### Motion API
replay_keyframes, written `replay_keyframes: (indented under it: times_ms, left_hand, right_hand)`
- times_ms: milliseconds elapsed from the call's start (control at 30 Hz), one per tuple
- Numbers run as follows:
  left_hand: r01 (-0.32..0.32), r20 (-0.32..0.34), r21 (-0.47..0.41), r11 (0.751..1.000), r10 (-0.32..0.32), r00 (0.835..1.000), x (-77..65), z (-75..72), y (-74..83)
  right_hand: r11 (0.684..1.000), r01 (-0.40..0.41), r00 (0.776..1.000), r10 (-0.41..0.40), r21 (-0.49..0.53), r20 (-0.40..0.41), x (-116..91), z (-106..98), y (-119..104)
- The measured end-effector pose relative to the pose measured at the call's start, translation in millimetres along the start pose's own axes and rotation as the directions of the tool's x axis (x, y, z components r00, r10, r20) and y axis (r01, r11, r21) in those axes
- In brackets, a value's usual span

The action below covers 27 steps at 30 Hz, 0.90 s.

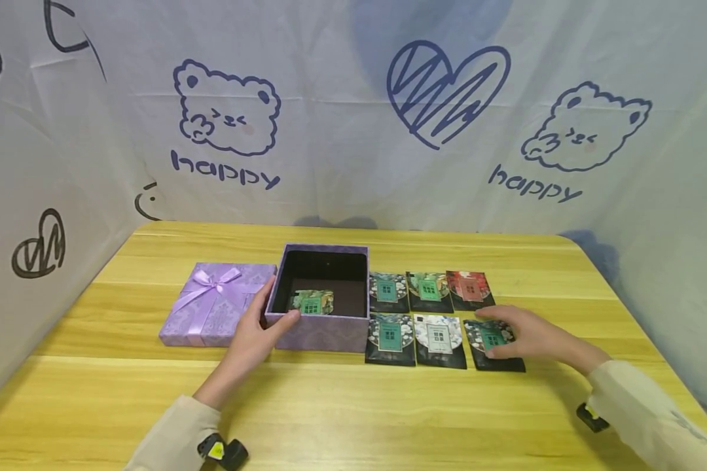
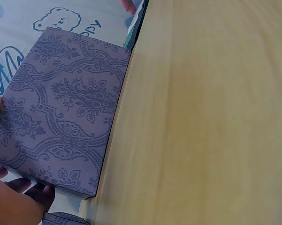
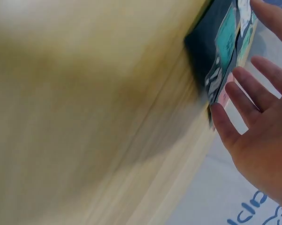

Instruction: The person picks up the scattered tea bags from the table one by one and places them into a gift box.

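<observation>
An uncovered purple gift box (image 1: 323, 332) with a dark inside stands mid-table. My left hand (image 1: 253, 335) holds its left front corner, thumb at the front rim and fingers along the left side. In the left wrist view, those fingers lie against the box's patterned wall (image 2: 70, 108). A green tea packet (image 1: 313, 301) lies inside the box. My right hand (image 1: 527, 335) is over a dark tea packet with a green label (image 1: 497, 363) at the front right of the rows. In the right wrist view its fingers are spread beside the packet (image 3: 204, 44); contact is unclear.
The purple lid (image 1: 218, 307) with a ribbon bow lies left of the box. Right of the box, more tea packets lie in two rows, among them a white one (image 1: 438, 337) and a red one (image 1: 470, 288). A printed cloth (image 1: 330, 131) hangs behind the table.
</observation>
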<state>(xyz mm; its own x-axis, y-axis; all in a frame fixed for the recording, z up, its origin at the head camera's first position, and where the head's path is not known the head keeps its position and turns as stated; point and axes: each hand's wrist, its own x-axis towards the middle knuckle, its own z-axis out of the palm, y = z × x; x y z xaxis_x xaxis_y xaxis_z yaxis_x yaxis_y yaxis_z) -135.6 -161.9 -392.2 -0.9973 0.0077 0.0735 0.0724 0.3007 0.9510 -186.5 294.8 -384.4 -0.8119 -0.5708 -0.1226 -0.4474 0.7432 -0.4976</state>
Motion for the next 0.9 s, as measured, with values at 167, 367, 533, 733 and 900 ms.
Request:
replay_keyframes:
  times_ms: [167, 367, 533, 733, 900]
  left_hand:
    - [-0.004, -0.002, 0.008, 1.0, 0.004, 1.0, 0.6, 0.2, -1.7]
    - [0.01, -0.003, 0.012, 1.0, -0.01, 1.0, 1.4, 0.9, -3.9]
    - [0.0, -0.002, 0.005, 1.0, 0.0, 1.0, 1.1, 0.5, -3.6]
    - [-0.007, -0.01, 0.006, 1.0, 0.007, 1.0, 0.9, 0.6, -4.1]
    - [-0.006, -0.012, 0.002, 1.0, 0.006, 1.0, 0.7, 0.6, -3.3]
  right_hand:
    - [0.999, -0.032, 0.999, 0.032, -0.001, 0.007, -7.5, -0.5, 7.4]
    - [0.999, -0.03, 0.999, 0.029, 0.018, 0.016, -12.9, -0.4, 12.7]
    - [0.999, 0.004, 1.0, -0.005, 0.054, 0.02, -15.3, 2.0, 15.2]
    - [0.998, 0.029, 0.999, -0.03, 0.061, 0.018, -17.5, 4.9, 15.8]
    - [0.999, 0.027, 1.0, -0.028, 0.047, 0.012, -18.6, 7.3, 16.9]
